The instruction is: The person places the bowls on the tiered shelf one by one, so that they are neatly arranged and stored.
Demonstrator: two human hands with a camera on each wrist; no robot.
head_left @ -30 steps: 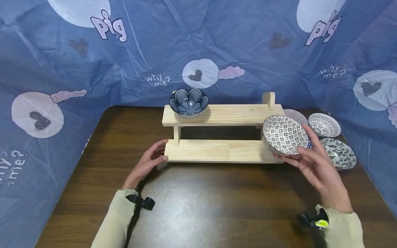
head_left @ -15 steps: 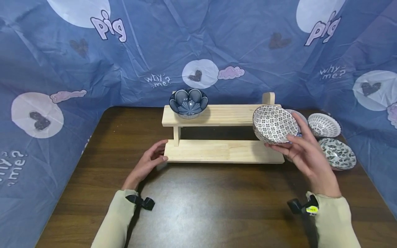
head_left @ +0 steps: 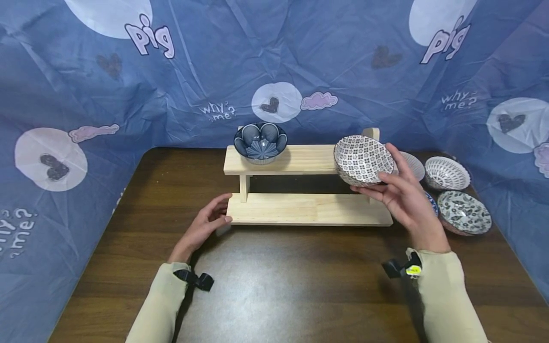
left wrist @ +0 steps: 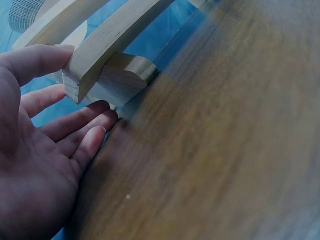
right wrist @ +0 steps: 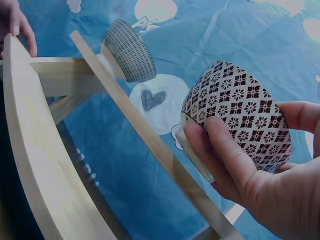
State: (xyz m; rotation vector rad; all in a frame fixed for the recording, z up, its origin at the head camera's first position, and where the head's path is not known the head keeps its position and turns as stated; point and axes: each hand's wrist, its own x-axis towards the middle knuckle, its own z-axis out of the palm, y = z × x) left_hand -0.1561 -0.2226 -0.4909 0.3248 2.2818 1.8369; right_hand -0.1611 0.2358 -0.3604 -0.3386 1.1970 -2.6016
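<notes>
My right hand [head_left: 405,200] grips a patterned bowl [head_left: 363,159] by its right side, thumb near the rim and fingers underneath. The bowl is tilted, its inside toward the head camera, at the right part of the upper board of a two-tier wooden display rack [head_left: 309,209]. In the right wrist view the bowl's dark floral outside [right wrist: 235,107] and pale foot show. At the rack's left side my left hand [head_left: 201,228] holds the end of the lower board between thumb and fingertips; its other fingers [left wrist: 75,125] lie loosely bent below. A dark blue petal-patterned bowl [head_left: 261,143] stands on the upper board's left end.
Right of the rack, several bowls rest on the brown table [head_left: 274,286]: a white dashed bowl [head_left: 447,173], a leaf-patterned bowl [head_left: 465,213], a ribbed pale bowl [head_left: 413,166] and a partly hidden blue one [head_left: 432,204]. A blue printed cloth [head_left: 197,71] hangs behind.
My right hand has carried the patterned bowl left and toward the back, from the rack's right end to the upper board. The left hand and the rack have stayed put.
</notes>
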